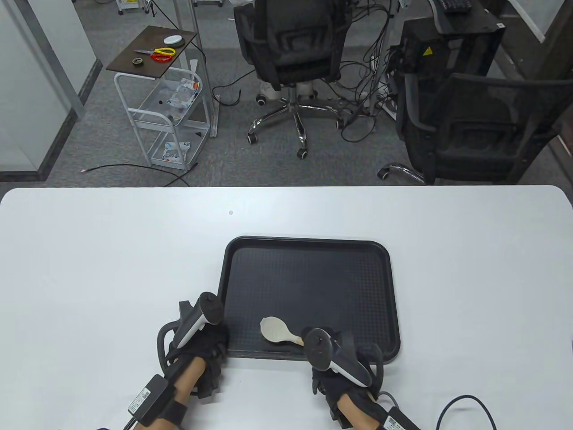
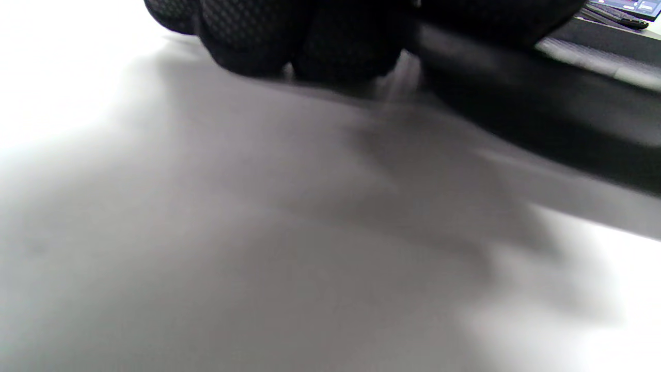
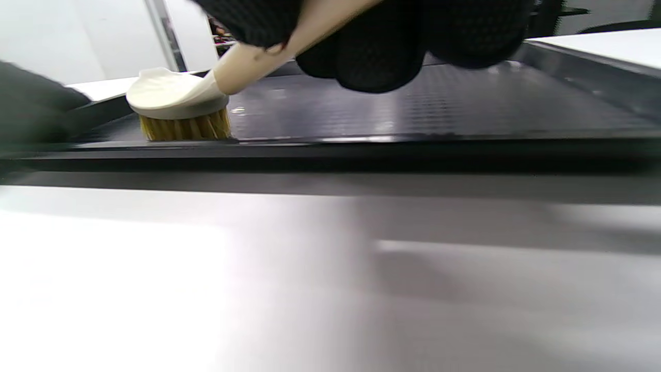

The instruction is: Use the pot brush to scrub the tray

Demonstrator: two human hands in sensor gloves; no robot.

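Black and flat on the white table, the tray is steadied at its near-left corner by the left hand, grip unclear, so the right hand, fingers curled round the brush handle, can press bristles down near the front edge.

Brush in tray, near-left corner; tray on table.

Table view looks down; both wrist views skim the tabletop, sharing the tray.
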